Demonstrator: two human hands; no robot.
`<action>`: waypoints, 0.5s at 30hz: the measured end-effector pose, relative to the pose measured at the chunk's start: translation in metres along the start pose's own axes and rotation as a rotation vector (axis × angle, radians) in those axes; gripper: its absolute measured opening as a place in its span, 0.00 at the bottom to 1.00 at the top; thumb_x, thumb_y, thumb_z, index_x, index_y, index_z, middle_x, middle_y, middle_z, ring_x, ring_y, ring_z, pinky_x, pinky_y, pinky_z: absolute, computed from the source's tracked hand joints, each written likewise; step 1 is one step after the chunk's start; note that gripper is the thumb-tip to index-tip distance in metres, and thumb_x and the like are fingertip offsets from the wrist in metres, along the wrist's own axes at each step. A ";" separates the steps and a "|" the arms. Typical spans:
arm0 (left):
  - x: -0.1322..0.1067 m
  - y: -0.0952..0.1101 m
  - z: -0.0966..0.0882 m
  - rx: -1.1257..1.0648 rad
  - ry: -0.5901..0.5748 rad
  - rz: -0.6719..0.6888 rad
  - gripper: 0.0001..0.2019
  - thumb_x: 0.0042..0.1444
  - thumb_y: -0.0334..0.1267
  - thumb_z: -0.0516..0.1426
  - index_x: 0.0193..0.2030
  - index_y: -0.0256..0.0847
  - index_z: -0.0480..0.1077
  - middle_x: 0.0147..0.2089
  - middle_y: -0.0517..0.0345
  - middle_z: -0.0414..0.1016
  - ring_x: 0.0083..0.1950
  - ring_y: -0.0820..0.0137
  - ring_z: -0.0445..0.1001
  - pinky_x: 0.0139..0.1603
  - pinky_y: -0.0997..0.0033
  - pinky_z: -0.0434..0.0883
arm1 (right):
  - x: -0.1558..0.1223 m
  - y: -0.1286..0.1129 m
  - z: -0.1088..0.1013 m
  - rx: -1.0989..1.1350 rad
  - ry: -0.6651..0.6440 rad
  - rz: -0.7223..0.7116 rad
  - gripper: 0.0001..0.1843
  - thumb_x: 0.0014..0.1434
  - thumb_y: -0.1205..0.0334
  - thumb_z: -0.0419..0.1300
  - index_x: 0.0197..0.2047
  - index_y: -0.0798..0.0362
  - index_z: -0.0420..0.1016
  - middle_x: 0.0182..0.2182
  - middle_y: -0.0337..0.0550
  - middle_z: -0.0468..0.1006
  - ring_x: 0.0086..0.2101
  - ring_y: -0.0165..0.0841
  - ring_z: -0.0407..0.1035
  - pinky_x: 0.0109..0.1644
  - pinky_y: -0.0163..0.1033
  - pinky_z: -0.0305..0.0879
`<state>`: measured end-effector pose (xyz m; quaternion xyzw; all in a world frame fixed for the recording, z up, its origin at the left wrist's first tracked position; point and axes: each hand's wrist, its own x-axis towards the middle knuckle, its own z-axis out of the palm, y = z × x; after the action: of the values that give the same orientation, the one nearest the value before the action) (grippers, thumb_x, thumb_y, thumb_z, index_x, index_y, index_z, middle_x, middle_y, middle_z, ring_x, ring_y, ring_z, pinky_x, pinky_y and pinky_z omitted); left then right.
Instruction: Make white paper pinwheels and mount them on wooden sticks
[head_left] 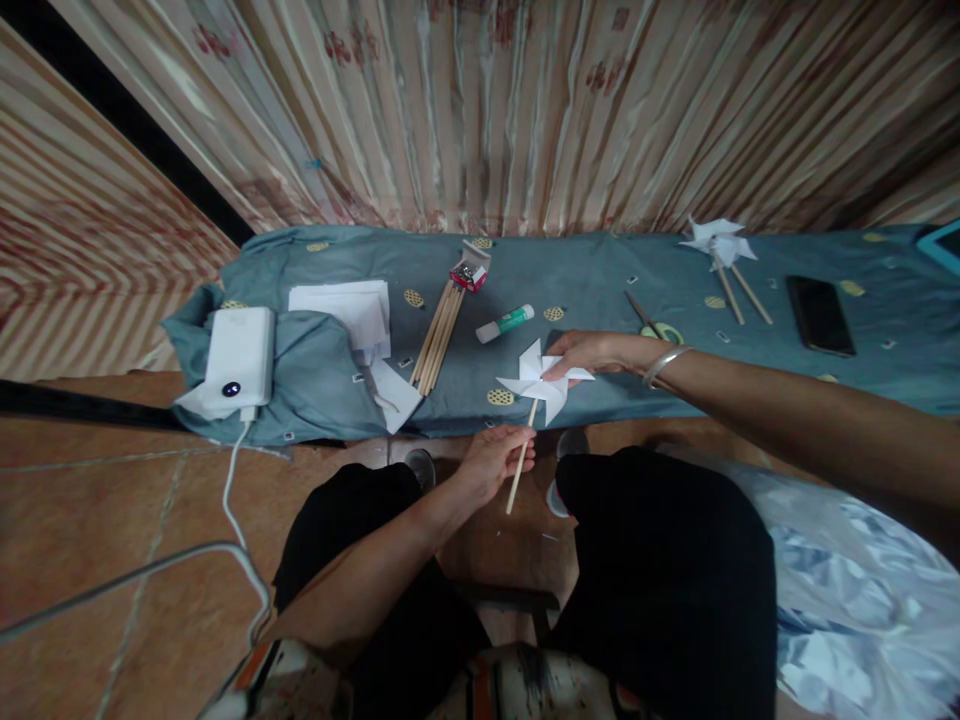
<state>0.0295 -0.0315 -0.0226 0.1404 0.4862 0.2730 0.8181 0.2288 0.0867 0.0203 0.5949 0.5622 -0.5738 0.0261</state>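
Observation:
A white paper pinwheel on a wooden stick is between my two hands, over the front edge of the cloth-covered surface. My left hand grips the stick partway down, its fingers wrapped round it. With its fingers closed on the pinwheel's blades near the centre, my right hand reaches in from the right. The lower end of the stick points down toward my lap. Just behind the pinwheel lies a green and white glue stick. Scissors with light green handles rest beyond my right wrist.
Bundled wooden sticks and a red box of metal pins lie left of centre. Paper sheets and a power bank with its cable are farther left. Finished pinwheels and a phone lie right. A curtain hangs behind.

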 end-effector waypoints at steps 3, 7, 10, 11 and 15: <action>0.002 0.000 0.001 0.009 0.009 0.012 0.05 0.50 0.29 0.64 0.26 0.32 0.73 0.24 0.59 0.72 0.23 0.79 0.69 0.26 0.78 0.68 | 0.000 0.001 0.000 0.095 -0.024 0.027 0.18 0.33 0.55 0.73 0.26 0.56 0.77 0.26 0.44 0.78 0.29 0.33 0.72 0.33 0.36 0.70; 0.004 -0.002 -0.001 0.013 0.003 0.024 0.09 0.44 0.33 0.68 0.25 0.33 0.73 0.23 0.60 0.72 0.23 0.78 0.69 0.27 0.77 0.67 | 0.000 0.002 -0.001 0.124 -0.037 0.016 0.18 0.34 0.55 0.73 0.28 0.57 0.77 0.28 0.45 0.79 0.31 0.33 0.72 0.36 0.37 0.71; 0.005 -0.003 -0.002 0.017 0.001 0.024 0.10 0.43 0.34 0.69 0.25 0.33 0.73 0.24 0.59 0.72 0.23 0.78 0.69 0.28 0.77 0.67 | -0.001 0.002 -0.002 0.125 -0.060 0.004 0.19 0.34 0.54 0.73 0.28 0.56 0.78 0.28 0.45 0.79 0.30 0.33 0.72 0.34 0.36 0.71; 0.005 -0.003 -0.002 0.016 -0.002 0.023 0.10 0.43 0.34 0.69 0.26 0.33 0.73 0.24 0.59 0.72 0.23 0.78 0.69 0.28 0.76 0.67 | -0.001 0.002 -0.003 0.114 -0.062 -0.002 0.18 0.34 0.54 0.73 0.28 0.56 0.78 0.28 0.45 0.79 0.30 0.33 0.73 0.34 0.36 0.71; 0.004 -0.003 -0.002 0.015 0.001 0.018 0.08 0.45 0.33 0.68 0.25 0.33 0.73 0.23 0.59 0.72 0.23 0.78 0.69 0.27 0.76 0.67 | -0.002 0.002 -0.003 0.052 -0.033 -0.012 0.19 0.36 0.51 0.73 0.29 0.55 0.80 0.28 0.47 0.80 0.30 0.36 0.74 0.32 0.38 0.73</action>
<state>0.0306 -0.0314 -0.0277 0.1509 0.4875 0.2767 0.8143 0.2328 0.0868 0.0215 0.5825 0.5501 -0.5982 0.0167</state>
